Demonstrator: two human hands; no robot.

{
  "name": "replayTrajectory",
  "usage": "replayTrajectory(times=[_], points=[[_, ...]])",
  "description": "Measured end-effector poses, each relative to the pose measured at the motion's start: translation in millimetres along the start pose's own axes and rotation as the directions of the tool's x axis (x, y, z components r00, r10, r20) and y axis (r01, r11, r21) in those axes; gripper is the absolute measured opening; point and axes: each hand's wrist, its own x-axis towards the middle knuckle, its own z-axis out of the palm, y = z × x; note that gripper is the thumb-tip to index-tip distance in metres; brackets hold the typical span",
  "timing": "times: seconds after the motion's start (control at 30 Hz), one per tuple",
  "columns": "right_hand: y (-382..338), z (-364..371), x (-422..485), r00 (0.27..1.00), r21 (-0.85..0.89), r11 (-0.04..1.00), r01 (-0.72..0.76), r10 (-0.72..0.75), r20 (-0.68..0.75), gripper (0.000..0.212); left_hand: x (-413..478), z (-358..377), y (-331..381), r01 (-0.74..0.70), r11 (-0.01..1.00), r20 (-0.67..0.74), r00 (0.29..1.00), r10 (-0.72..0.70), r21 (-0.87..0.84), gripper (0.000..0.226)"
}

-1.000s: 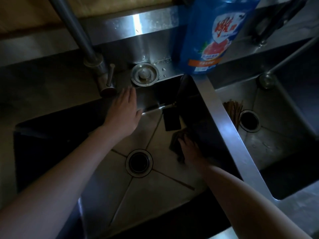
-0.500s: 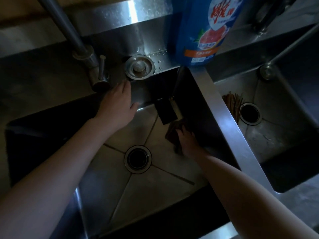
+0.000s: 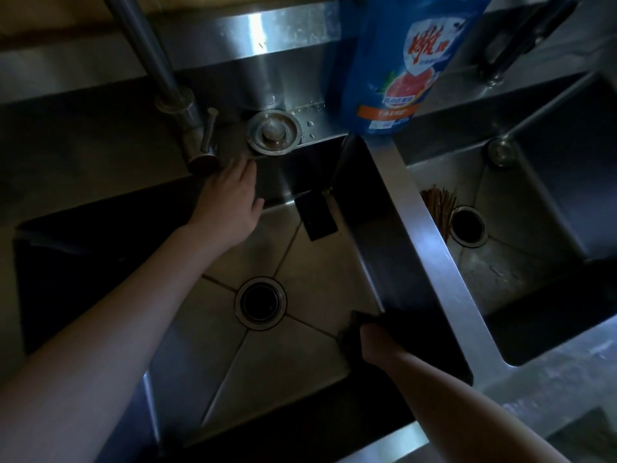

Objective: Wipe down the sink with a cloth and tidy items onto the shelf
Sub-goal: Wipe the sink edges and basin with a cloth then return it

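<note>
Right hand (image 3: 375, 342) presses dark crumpled cloth (image 3: 355, 324) into stainless steel sink basin (image 3: 300, 379) floor at right wall's base; grip unclear. Left hand (image 3: 230, 202), fingers spread, rests on back rim. Drain (image 3: 260, 303) area open.

the right hand (image 3: 377, 342) has dragged the cloth (image 3: 354, 324) nearer along the divider wall.

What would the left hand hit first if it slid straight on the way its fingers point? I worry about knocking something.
Probably the faucet base: the left hand points at it, fingertips nearly there; depth is unclear.
</note>
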Motion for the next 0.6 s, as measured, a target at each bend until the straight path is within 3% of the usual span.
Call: replayTrajectory(times=[0.07,0.17,0.33,0.47,0.6], points=[[-4.9,-10.4,1.4,0.999,0.061,0.997,-0.045,0.044,0.023,0.034,-0.3,-0.5,0.9,0.003,1.000,0.007,1.000,-0.003,-0.004,0.065],[-14.5,-25.1,7.0,0.998,0.124,0.992,-0.018,0.025,-0.055,0.034,-5.0,-0.8,1.4,-0.002,1.000,0.005,1.000,0.002,-0.009,0.064],[-44.9,-45.1,22.8,0.962,0.201,0.978,0.046,0.011,-0.273,0.029,-36.0,5.2,-8.2,-0.025,0.999,0.005,1.000,0.025,-0.025,0.061],[-69.3,-40.9,29.6,0.939,0.208,0.962,0.177,-0.102,-0.328,0.037,-67.8,15.2,-27.8,0.025,1.000,0.043,0.999,-0.025,0.002,0.060],[-81.6,-18.5,29.2,0.915,0.100,0.935,0.341,-0.306,-0.263,0.042,-95.9,23.2,-44.9,0.091,0.996,0.069,0.993,-0.090,-0.005,0.059]])
